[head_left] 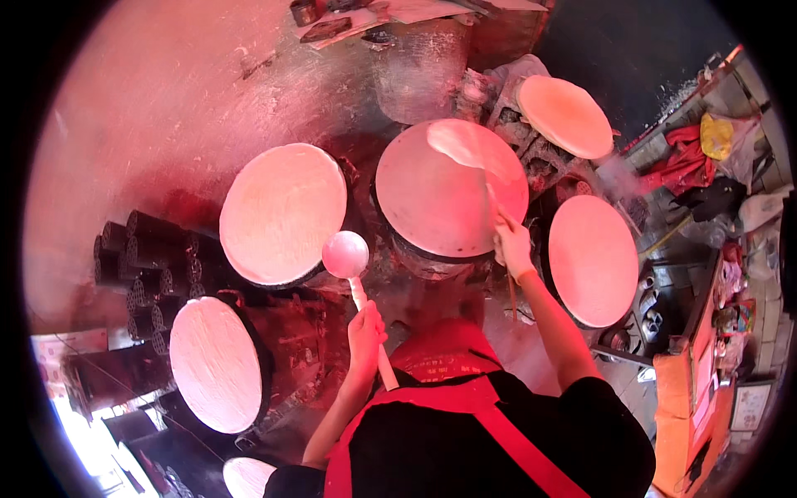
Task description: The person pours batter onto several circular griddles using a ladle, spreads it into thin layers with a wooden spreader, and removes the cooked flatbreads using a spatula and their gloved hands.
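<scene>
In my left hand (366, 336) is a ladle, its batter-coated round bowl (345, 254) raised between two griddles and its pale handle slanting toward my apron. Over the near right edge of the middle round griddle (423, 207), my right hand (512, 242) is closed on a thin-handled spreader (490, 199), which reaches onto the griddle surface. A wet pool of pale batter (457, 141) lies at that griddle's far side. Left of it, a griddle carries a full pale sheet of batter (284, 214). To the right is another round pale sheet (593, 261).
More round sheets lie at far right (564, 116), lower left (216, 365) and bottom edge (247, 479). Black cylindrical coal briquettes (154, 249) are stacked at left. A large pale bin (419, 70) stands behind the middle griddle. An orange-sided counter (674, 415) is at right.
</scene>
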The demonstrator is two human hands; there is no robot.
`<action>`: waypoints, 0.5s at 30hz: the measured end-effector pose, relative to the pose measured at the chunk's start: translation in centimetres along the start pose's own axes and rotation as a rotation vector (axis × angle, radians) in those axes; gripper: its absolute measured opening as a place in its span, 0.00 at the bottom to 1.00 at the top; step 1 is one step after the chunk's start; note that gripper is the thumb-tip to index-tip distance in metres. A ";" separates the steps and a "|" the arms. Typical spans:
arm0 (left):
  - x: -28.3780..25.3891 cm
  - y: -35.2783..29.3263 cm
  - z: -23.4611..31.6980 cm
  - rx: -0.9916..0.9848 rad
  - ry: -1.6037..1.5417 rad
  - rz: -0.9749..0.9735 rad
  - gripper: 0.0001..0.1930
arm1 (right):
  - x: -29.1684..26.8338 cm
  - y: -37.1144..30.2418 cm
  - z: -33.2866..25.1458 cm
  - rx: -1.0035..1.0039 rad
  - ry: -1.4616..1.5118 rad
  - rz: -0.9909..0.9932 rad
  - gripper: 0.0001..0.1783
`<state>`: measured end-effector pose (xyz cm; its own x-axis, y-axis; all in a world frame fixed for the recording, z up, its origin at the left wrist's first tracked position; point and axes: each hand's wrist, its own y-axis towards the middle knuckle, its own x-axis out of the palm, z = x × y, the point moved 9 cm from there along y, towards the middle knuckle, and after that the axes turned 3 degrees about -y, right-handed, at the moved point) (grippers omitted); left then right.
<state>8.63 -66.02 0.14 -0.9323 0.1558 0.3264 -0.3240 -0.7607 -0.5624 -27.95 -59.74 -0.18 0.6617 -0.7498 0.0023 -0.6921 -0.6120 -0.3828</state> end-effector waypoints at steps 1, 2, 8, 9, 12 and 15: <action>-0.1 -0.2 -0.2 0.019 0.046 -0.002 0.14 | 1.6 0.2 -0.6 0.009 -0.016 -0.064 0.22; 0.0 -0.4 -0.4 0.039 0.093 -0.006 0.14 | 2.6 0.9 -0.9 -0.007 -0.056 -0.105 0.22; 2.0 -2.2 -1.4 0.128 0.108 0.064 0.12 | 2.4 0.2 -1.4 -0.032 -0.293 -0.438 0.23; 2.3 -2.5 -1.6 0.132 0.115 0.082 0.12 | 1.5 -0.2 -1.7 -0.059 -0.340 -0.503 0.23; 2.6 -3.6 -3.2 0.111 0.078 0.070 0.12 | -3.3 -1.4 -2.7 0.173 -0.228 -0.536 0.24; 3.0 -4.9 -4.9 0.093 0.111 0.172 0.13 | -6.9 4.6 -3.9 -0.113 -0.221 -0.287 0.23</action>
<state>6.67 -58.75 0.19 -0.9861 0.0836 0.1433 -0.1477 -0.8359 -0.5286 -36.79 -58.37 1.67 0.8712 -0.4786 -0.1092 -0.4884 -0.8225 -0.2914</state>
